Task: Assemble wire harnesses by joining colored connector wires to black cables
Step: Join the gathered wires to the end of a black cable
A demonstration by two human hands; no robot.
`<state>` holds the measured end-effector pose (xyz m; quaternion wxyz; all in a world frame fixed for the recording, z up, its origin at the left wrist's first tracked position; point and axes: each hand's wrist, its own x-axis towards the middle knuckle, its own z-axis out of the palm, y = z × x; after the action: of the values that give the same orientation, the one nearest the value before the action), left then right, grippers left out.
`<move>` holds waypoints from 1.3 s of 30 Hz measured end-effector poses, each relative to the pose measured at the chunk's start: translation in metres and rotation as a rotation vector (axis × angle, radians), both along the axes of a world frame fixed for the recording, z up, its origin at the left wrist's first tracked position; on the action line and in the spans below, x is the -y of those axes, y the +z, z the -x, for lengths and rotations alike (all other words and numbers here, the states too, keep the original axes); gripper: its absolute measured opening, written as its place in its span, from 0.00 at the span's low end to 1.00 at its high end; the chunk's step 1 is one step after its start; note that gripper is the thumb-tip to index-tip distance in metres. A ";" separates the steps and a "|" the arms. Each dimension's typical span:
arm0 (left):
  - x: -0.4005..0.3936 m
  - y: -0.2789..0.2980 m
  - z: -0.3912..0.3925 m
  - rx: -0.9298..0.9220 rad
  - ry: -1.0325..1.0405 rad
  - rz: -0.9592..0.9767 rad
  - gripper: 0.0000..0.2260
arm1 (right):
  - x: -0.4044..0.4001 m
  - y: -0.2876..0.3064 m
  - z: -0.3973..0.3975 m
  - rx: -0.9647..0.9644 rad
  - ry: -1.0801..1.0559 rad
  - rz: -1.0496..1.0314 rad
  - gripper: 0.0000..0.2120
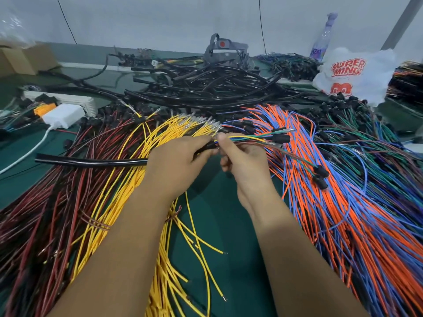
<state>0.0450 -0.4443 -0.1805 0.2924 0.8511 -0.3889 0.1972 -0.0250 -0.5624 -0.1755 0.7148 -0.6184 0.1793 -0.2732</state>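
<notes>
The black cable (pixel 91 161) lies nearly level across the desk (pixel 219 225), its long axis running left to right, free end pointing left. My left hand (pixel 176 165) curls around its right end. My right hand (pixel 242 156) pinches the colored connector wires (pixel 258 139), which fan rightward from the cable mouth above the yellow wires (pixel 128 179).

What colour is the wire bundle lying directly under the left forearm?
Yellow. The yellow wire bundle shows best in the head view, fanned across the green mat.
</notes>
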 end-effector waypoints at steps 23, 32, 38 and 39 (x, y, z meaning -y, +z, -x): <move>0.003 -0.001 -0.004 -0.100 0.073 0.031 0.06 | -0.006 0.004 -0.003 0.060 0.128 -0.237 0.04; -0.001 -0.007 -0.014 -0.135 0.194 0.069 0.06 | 0.006 0.005 -0.006 0.141 -0.037 -0.597 0.03; -0.002 -0.010 -0.016 -0.164 0.154 0.050 0.07 | 0.005 0.004 -0.005 0.199 -0.109 -0.395 0.07; -0.002 -0.009 -0.015 -0.172 0.138 0.035 0.06 | 0.005 0.005 -0.004 0.209 -0.102 -0.384 0.07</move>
<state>0.0604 -0.4420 -0.1899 0.3255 0.8844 -0.2992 0.1497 -0.0205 -0.5672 -0.1708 0.8194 -0.4294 0.1838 -0.3324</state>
